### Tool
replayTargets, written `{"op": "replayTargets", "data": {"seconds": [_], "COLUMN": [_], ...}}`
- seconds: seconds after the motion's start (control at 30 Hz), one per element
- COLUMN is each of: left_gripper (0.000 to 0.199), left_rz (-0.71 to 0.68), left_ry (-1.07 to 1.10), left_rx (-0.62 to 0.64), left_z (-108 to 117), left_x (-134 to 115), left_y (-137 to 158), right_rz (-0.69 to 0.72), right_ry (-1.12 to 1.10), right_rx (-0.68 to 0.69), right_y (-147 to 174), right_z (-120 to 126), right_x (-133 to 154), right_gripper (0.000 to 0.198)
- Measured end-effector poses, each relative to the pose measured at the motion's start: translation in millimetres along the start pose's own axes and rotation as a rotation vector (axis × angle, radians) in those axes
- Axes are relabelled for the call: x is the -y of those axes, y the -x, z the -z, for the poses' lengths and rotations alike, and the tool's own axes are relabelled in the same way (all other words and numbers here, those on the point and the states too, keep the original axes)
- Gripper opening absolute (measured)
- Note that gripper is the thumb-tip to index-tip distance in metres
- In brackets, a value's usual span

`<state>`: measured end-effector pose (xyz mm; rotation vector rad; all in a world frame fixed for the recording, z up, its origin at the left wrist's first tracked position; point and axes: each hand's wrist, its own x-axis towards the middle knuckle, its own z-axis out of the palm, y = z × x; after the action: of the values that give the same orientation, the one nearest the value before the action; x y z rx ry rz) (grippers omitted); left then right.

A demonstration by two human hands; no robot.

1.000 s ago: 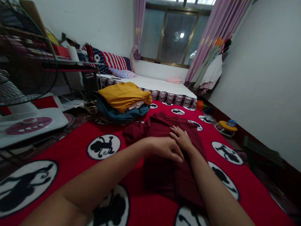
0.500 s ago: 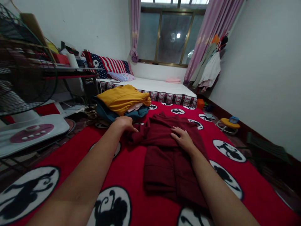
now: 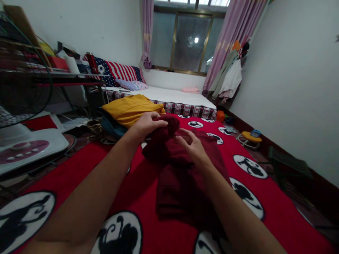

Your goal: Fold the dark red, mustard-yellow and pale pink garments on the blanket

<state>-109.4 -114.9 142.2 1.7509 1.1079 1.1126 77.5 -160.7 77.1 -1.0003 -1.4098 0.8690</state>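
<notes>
A maroon garment [image 3: 180, 190] lies partly folded on a red blanket [image 3: 127, 204] with black-and-white round figures. My left hand [image 3: 149, 123] is closed on a bunched end of the garment, holding it raised above the rest. Close by on the right, my right hand [image 3: 193, 146] has its thumb and forefinger apart beside that raised end, low over the cloth; whether its other fingers touch the fabric is hidden. Just beyond my left hand sits a pile with a mustard-yellow garment [image 3: 129, 107] on top of a teal one [image 3: 112, 127].
At the left stand a fan [image 3: 23, 84] and a cluttered desk [image 3: 76, 76]. A bed [image 3: 172, 93] spans the back under the window. Along the right side are a yellow-topped stool [image 3: 250, 137] and a dark folding stool [image 3: 288, 162]. Clothes [image 3: 230, 77] hang by the curtain.
My left hand has lifted the garment's left end up and toward the right. My right hand has come off the middle of the cloth and moved left toward that end.
</notes>
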Motion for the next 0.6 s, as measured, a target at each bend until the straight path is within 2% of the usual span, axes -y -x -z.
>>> {"op": "replayTargets", "data": {"seconds": [0.07, 0.1, 0.17, 0.23, 0.37, 0.43, 0.5, 0.6], "left_gripper": [0.036, 0.04, 0.046, 0.049, 0.037, 0.029, 0.026, 0.03], "left_rz": [-0.038, -0.058, -0.111, -0.179, -0.296, -0.314, -0.311, -0.299], "left_ry": [0.228, 0.309, 0.408, 0.417, 0.159, -0.019, -0.139, -0.193], "left_rx": [0.104, 0.171, 0.266, 0.253, 0.048, -0.031, -0.046, 0.032], "left_z": [-19, -28, -42, -49, -50, -50, -50, -56], "left_x": [-9, -12, -14, -10, 17, 32, 43, 49], "left_y": [9, 12, 15, 13, -4, -12, -16, -14], "right_rz": [0.003, 0.013, 0.01, -0.052, -0.227, -0.227, -0.184, -0.133], "right_ry": [-0.092, -0.139, -0.271, -0.442, -0.723, -0.803, -0.835, -0.837], "right_rx": [-0.029, -0.072, -0.186, -0.302, -0.552, -0.643, -0.698, -0.74], "right_y": [5, 6, 4, -3, -21, -26, -28, -28], "right_z": [-14, -18, -16, -6, 31, 52, 73, 106], "right_x": [12, 14, 14, 10, 9, 15, 21, 20], "right_gripper": [0.074, 0.074, 0.058, 0.037, 0.006, 0.013, 0.018, 0.018]}}
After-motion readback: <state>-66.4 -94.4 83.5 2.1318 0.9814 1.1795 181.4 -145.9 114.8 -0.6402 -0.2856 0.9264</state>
